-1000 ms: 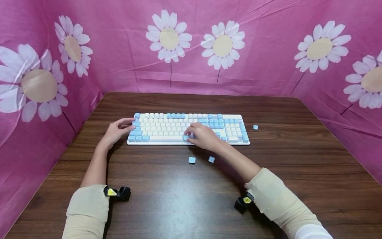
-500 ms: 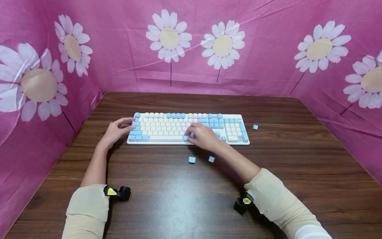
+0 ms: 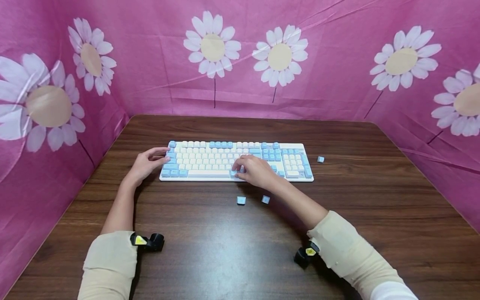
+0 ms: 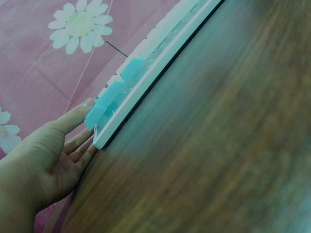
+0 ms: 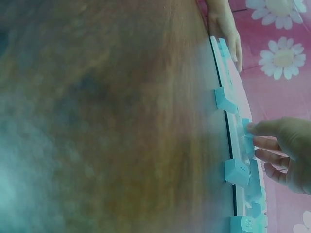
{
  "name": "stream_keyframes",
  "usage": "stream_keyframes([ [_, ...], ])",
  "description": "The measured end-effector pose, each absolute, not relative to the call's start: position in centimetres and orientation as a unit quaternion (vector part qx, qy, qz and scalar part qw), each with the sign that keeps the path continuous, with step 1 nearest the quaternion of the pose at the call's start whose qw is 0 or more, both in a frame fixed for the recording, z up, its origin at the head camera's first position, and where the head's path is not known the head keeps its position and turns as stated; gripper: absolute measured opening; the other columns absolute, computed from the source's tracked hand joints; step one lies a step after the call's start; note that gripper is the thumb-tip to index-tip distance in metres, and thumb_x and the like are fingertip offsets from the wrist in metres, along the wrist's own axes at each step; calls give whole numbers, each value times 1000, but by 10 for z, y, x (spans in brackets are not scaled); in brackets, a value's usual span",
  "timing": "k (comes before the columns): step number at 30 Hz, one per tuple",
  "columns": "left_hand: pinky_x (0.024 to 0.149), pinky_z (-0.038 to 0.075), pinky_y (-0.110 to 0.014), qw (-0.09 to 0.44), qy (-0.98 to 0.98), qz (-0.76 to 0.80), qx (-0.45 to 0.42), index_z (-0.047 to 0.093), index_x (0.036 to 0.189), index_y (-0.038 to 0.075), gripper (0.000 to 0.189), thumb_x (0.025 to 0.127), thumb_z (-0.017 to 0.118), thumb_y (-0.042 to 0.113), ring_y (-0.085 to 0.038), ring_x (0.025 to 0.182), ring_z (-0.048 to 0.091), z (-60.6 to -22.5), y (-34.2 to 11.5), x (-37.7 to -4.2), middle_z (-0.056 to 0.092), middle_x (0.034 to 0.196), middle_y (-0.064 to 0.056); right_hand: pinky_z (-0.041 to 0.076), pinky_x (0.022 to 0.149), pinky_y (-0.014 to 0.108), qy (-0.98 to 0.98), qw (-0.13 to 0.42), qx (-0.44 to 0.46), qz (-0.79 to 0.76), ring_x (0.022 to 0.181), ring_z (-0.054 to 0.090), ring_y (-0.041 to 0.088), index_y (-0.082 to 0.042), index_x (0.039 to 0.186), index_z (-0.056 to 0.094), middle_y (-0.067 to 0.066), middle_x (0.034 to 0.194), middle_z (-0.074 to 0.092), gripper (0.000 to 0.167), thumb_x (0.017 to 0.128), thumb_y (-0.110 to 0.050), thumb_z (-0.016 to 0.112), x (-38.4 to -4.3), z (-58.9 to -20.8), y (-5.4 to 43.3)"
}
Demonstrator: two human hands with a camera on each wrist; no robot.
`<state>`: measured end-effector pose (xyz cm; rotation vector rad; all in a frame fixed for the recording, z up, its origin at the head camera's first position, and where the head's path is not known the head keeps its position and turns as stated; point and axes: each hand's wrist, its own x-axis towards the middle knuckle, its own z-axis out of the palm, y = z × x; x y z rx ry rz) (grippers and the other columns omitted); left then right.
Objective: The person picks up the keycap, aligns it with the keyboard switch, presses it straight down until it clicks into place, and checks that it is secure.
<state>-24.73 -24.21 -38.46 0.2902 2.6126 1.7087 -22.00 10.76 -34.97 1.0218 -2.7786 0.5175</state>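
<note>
Head view shows a white-and-blue keyboard (image 3: pixel 210 162) lying flat on the wooden table (image 3: pixel 202 258), its left end right at the left hand (image 3: pixel 145 165) and its right part under the right hand (image 3: pixel 256 170). Left hand's got thumb and fingers spread apart, touching that end, not really clamped on. Right hand is loosely curled, thumb on a blue key (image 3: pixel 233 173) just right of the spacebar; can't tell if it's pinching it or just touching. Two loose keycaps (image 3: pixel 241 201) sit on the near side, plus another keycap (image 3: pixel 321 159) off the right end.
</note>
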Motion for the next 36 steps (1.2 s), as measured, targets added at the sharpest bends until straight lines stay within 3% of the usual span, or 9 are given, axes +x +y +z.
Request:
stream_keyframes([
  [16, 84, 38, -20, 8, 833, 546, 93, 47, 132, 0, 50, 90, 62, 22, -30, 114, 46, -385, -243, -248, 47, 130, -19, 45, 59, 27, -942, 43, 282, 175, 72, 56, 12, -13, 86, 71, -4, 83, 61, 7, 80, -16, 73, -218, -344, 101],
  [21, 87, 38, -25, 12, 834, 544, 90, 46, 132, -2, 50, 90, 62, 22, -31, 115, 44, -384, -244, -248, 46, 130, -21, 47, 65, 28, -946, 31, 260, 192, 75, 58, 13, -11, 84, 73, -2, 83, 63, 5, 79, -13, 73, -217, -342, 96],
  [27, 83, 39, -21, -2, 836, 542, 87, 48, 131, -1, 49, 89, 63, 21, -26, 111, 48, -383, -243, -249, 48, 129, -21, 48, 72, 29, -949, 4, 238, 205, 83, 61, 14, -9, 84, 74, 0, 87, 68, 5, 79, -10, 73, -220, -335, 92],
  [36, 85, 39, -21, -2, 839, 537, 90, 49, 130, 1, 52, 88, 63, 29, -25, 112, 48, -385, -243, -247, 49, 128, -19, 47, 70, 28, -959, -29, 203, 193, 80, 60, 12, -11, 84, 76, -1, 90, 69, 7, 78, -16, 75, -223, -331, 89],
])
